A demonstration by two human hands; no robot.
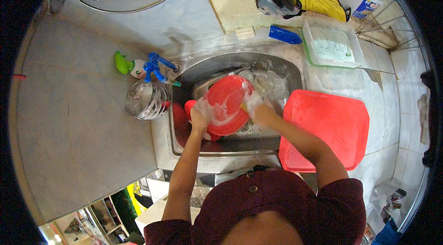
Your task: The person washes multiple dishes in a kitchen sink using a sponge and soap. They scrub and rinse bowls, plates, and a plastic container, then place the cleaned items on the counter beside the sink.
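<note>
My left hand (pixel 200 115), coated in suds, grips the left rim of a red plastic bowl (pixel 228 94), tilted over the stainless steel sink (pixel 238 146). My right hand (pixel 262 112) is blurred and foamy at the bowl's right side. It presses what looks like a yellow sponge (pixel 244 107), mostly hidden by foam and fingers, against the bowl. Clear dishes or glasses (pixel 271 84) lie in soapy water behind the bowl. Another red item (pixel 189 106) shows partly beneath my left hand.
A blue-handled faucet (pixel 155 67), a clear plastic jug (pixel 147 99) and a green-topped spray bottle (pixel 123 63) stand left. Right of the sink are a red tray (pixel 327 127) and a clear container with greenish liquid (pixel 334 46). A blue brush-like item (pixel 285 34) lies behind.
</note>
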